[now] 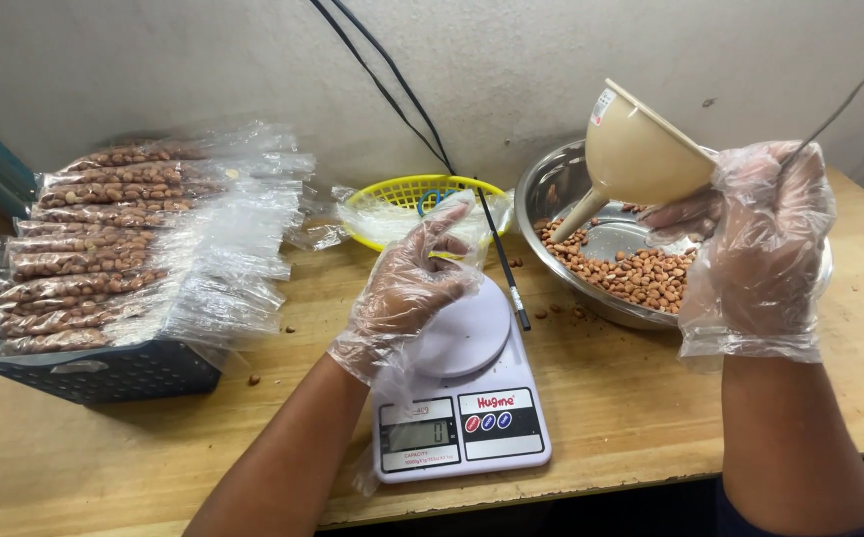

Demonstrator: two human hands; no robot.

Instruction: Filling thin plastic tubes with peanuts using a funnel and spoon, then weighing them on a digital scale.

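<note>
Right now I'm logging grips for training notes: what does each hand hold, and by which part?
Right hand holds the beige funnel by its bowl's rim; left hand pinches a clear plastic bag by its edge.

My gloved left hand point(407, 288) hovers, fingers pinched upward; my gloved right hand point(760, 249) is raised, fingers curled closed.

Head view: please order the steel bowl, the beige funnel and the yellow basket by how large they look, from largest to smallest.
1. Steel bowl.
2 and 3. Beige funnel and yellow basket: unsure, since the funnel is held nearer the camera and the basket is partly hidden.
</note>
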